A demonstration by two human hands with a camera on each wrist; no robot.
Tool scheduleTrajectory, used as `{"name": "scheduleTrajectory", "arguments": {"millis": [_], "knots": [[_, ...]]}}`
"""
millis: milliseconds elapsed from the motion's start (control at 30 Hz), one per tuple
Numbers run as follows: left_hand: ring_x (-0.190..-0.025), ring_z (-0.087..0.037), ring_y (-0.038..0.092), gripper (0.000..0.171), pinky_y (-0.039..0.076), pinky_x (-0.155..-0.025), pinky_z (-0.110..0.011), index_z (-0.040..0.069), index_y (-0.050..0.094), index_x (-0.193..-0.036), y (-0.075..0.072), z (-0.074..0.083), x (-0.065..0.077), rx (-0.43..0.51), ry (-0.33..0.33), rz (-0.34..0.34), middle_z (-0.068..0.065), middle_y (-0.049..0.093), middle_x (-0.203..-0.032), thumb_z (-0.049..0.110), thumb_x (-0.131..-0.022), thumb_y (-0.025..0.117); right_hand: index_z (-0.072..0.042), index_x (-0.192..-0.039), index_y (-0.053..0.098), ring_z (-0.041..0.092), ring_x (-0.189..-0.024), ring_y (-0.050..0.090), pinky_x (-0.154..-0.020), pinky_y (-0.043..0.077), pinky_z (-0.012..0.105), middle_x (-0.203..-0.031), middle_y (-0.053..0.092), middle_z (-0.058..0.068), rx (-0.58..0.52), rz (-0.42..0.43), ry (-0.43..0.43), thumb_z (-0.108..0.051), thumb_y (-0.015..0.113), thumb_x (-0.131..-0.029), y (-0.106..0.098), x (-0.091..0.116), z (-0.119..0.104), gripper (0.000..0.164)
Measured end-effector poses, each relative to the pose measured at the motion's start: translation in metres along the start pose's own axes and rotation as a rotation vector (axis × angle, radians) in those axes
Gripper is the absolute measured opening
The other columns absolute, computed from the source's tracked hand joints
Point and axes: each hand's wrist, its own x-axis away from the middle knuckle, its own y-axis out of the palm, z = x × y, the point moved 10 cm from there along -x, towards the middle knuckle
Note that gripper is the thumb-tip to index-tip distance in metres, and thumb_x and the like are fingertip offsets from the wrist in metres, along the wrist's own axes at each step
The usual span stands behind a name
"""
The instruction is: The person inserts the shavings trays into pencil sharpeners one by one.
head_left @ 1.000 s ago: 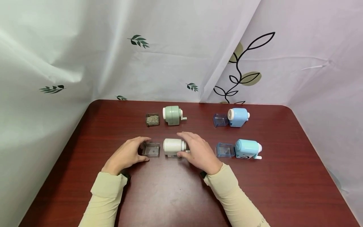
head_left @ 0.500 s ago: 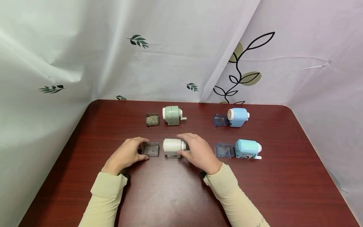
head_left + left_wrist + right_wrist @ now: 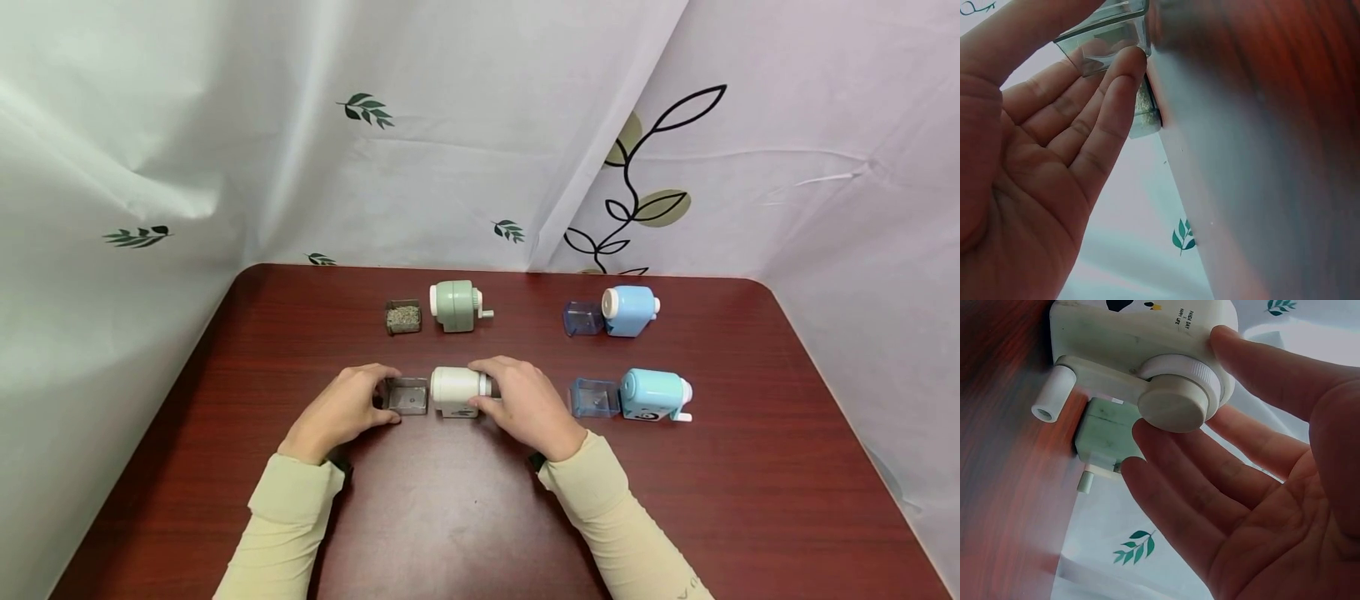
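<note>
My left hand (image 3: 341, 414) pinches a clear grey shavings drawer (image 3: 408, 397) between thumb and fingers. It holds nothing that I can see and lies on the table just left of the cream pencil sharpener (image 3: 454, 387). My right hand (image 3: 528, 408) holds that sharpener at its crank end, thumb on the near side, fingers on the far side. In the right wrist view, the sharpener's crank handle (image 3: 1054, 394) points down toward the table, and a panda print shows on the body. The left wrist view shows the drawer's transparent wall (image 3: 1110, 39) at the fingertips.
Behind stand a green pencil sharpener (image 3: 455, 306) and its drawer of shavings (image 3: 403, 317). To the right are a blue sharpener (image 3: 630, 311) with a dark blue drawer (image 3: 582, 318), and a turquoise sharpener (image 3: 655, 393) with a blue drawer (image 3: 596, 398). White curtains (image 3: 450, 167) border the table.
My left hand has moved slightly right with the drawer, narrowing the gap to the cream sharpener. The right hand and the sharpener have stayed nearly still.
</note>
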Motion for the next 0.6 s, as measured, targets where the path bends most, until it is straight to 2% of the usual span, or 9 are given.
{"name": "scheduleTrajectory", "arguments": {"millis": [167,400,600], "knots": [[-0.081,-0.015,0.059,0.053,0.051,-0.075,-0.036,-0.001,0.068,-0.118,0.0018,0.0035,-0.001,-0.001,0.001,-0.005,-0.007,0.068,-0.104,0.012,-0.072,0.09,-0.006,-0.123,0.07,0.021,-0.104,0.067,-0.089,0.054,0.042,-0.119,0.07,0.008,-0.007,-0.001,0.002,-0.019,0.082,-0.086,-0.0001,0.0,0.0001,0.041],[-0.079,-0.014,0.059,0.052,0.051,-0.073,-0.035,-0.001,0.068,-0.117,0.0042,0.0067,-0.0033,0.005,0.015,-0.004,-0.004,0.067,-0.096,0.013,-0.072,0.091,-0.005,-0.122,0.07,0.021,-0.104,0.067,-0.088,0.054,0.042,-0.118,0.07,0.008,-0.011,0.006,-0.003,-0.018,0.083,-0.085,-0.0006,0.0001,0.0003,0.041],[-0.079,-0.013,0.059,0.052,0.052,-0.073,-0.035,0.0,0.069,-0.117,0.006,0.0076,-0.0035,0.001,0.016,-0.012,-0.005,0.069,-0.1,0.014,-0.072,0.091,-0.006,-0.122,0.07,0.021,-0.104,0.067,-0.088,0.055,0.041,-0.118,0.07,0.008,-0.018,0.005,-0.003,-0.018,0.082,-0.085,-0.0005,0.0005,-0.0003,0.041]]}}
